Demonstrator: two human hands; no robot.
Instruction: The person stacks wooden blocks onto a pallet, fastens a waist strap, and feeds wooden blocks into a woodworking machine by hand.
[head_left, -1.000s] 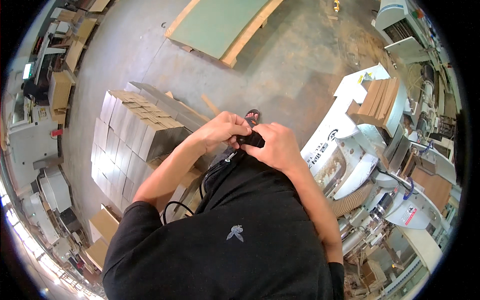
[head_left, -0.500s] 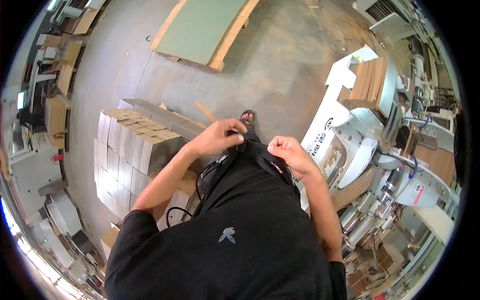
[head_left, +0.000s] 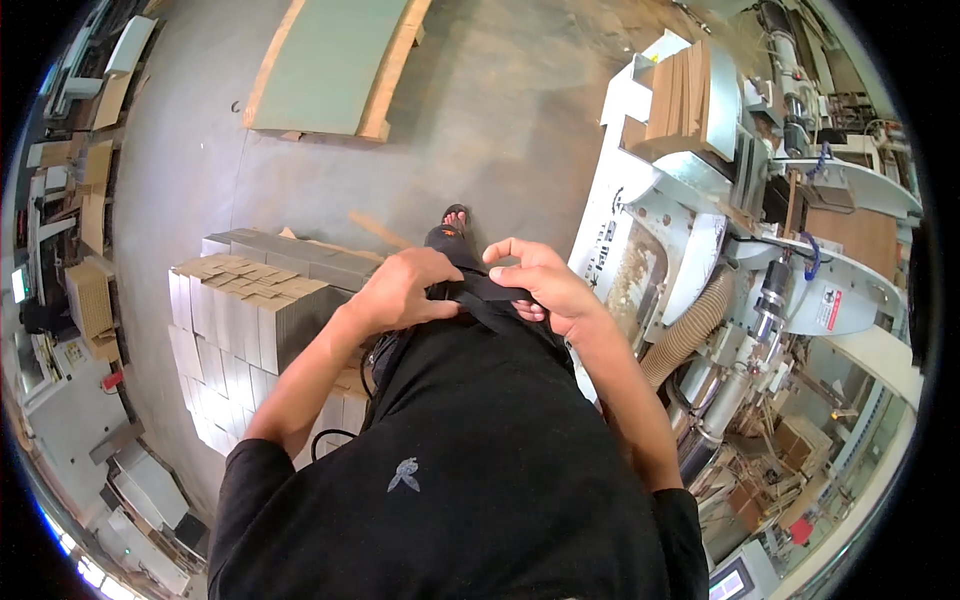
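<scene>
Both hands are in front of my waist, over my black shirt (head_left: pixel 480 420). A flat black fabric strap (head_left: pixel 492 290) runs between them. My left hand (head_left: pixel 410 288) is closed on its left part, with the fingertips partly hidden in the dark cloth. Thumb and curled fingers of my right hand (head_left: pixel 545 285) pinch the strap's right part. Whether the strap is a belt or a part of the clothing, I cannot tell. A thin black cord (head_left: pixel 330 433) loops out at my left side. Beyond the hands a foot in a dark sandal (head_left: pixel 456 216) shows on the floor.
To my left stands a block of stacked grey-white boards (head_left: pixel 235 340). A green panel (head_left: pixel 325 65) lies on a wooden pallet (head_left: pixel 392 75) ahead. Close on my right is a white machine (head_left: pixel 620 220) with a ribbed hose (head_left: pixel 692 325) and a stack of brown boards (head_left: pixel 680 95).
My right hand has come closer to the left one, and the strap now lies flatter between them. The view has shifted, so the surroundings sit further left.
</scene>
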